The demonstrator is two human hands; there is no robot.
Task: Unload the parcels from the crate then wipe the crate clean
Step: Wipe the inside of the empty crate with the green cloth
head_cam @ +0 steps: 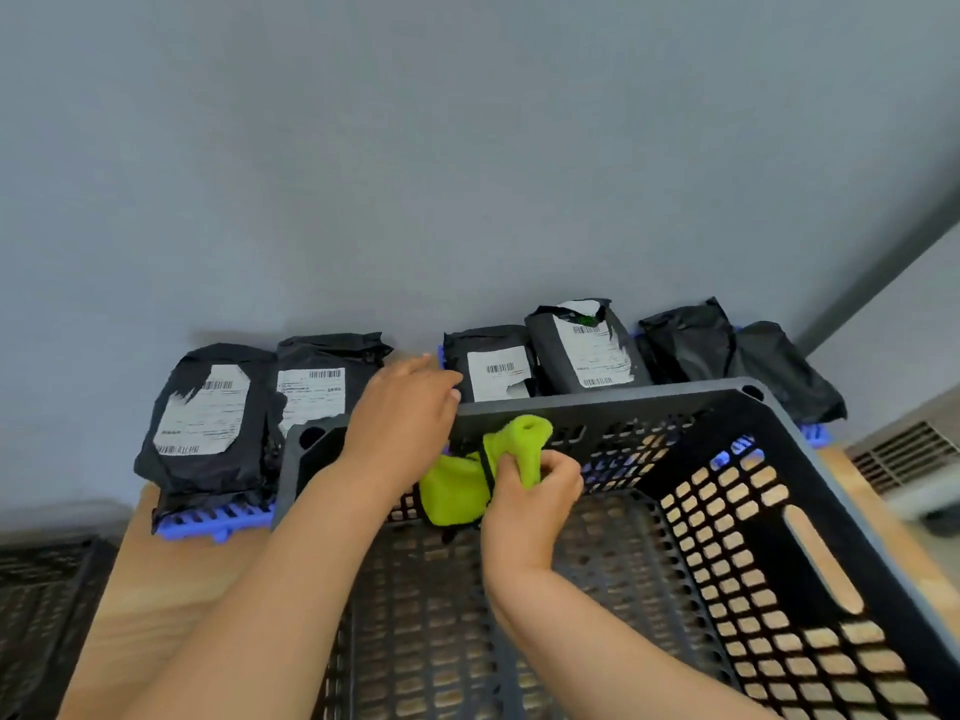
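— Black crate [623, 400], parcels [208, 418]: where?
— Crate on surface [156, 589], parcels behind along wall [467, 148]. Left grip [402, 413] curled over far rim; right grip [524, 506] clamped on green cloth [452, 493] inside far side.

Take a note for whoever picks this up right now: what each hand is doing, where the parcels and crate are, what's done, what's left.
The left hand holds the crate by its far rim. The right hand grips the green cloth against the inside of the far side.
Six black parcels stand behind the crate on blue slatted trays; none shows in the crate.
Done: unloading.
Left: wiping; how much is already wiped cannot be told.
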